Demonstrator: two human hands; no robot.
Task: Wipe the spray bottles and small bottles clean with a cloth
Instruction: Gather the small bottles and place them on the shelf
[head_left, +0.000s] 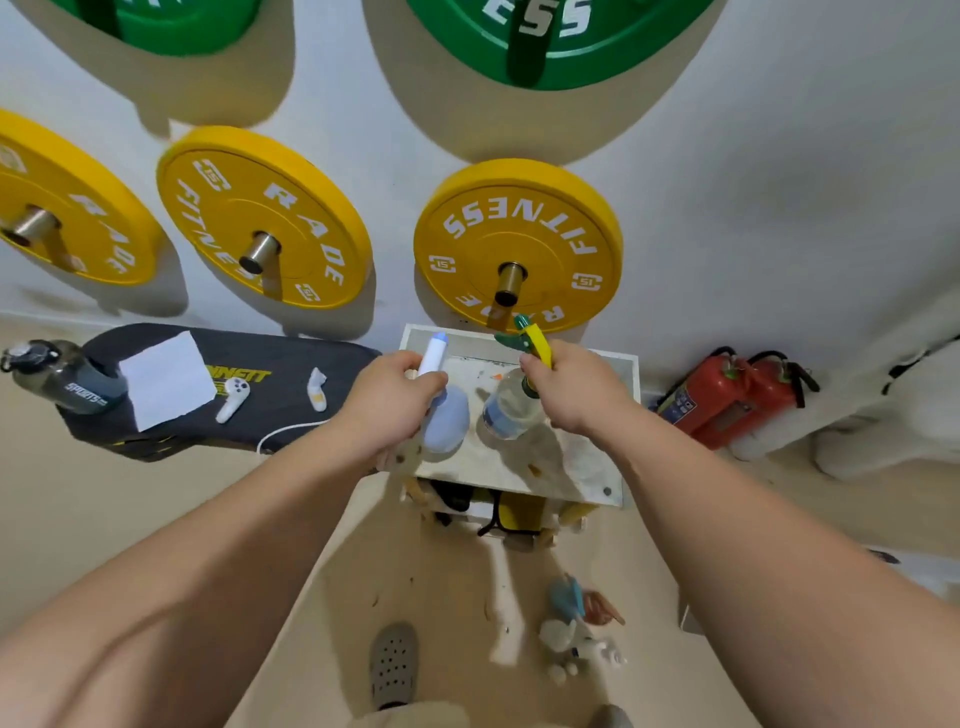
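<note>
My left hand (390, 397) grips the white neck of a pale blue spray bottle (445, 420) that stands on the small white table (582, 457). My right hand (566, 387) holds the yellow and green trigger head (530, 338) of a clear spray bottle (506, 408), which stands to the right of the blue one. The two bottles are a little apart. On the black bench to the left lies a white square cloth (166, 379). No cloth is in either hand.
A black bench (291, 374) at left carries a dark sports bottle (62, 376), a white controller (234, 397) and a small white bottle (317, 389). Yellow weight plates (519, 244) hang on the wall behind. Red fire extinguishers (727, 397) lie at right. Small bottles (576, 644) lie on the floor.
</note>
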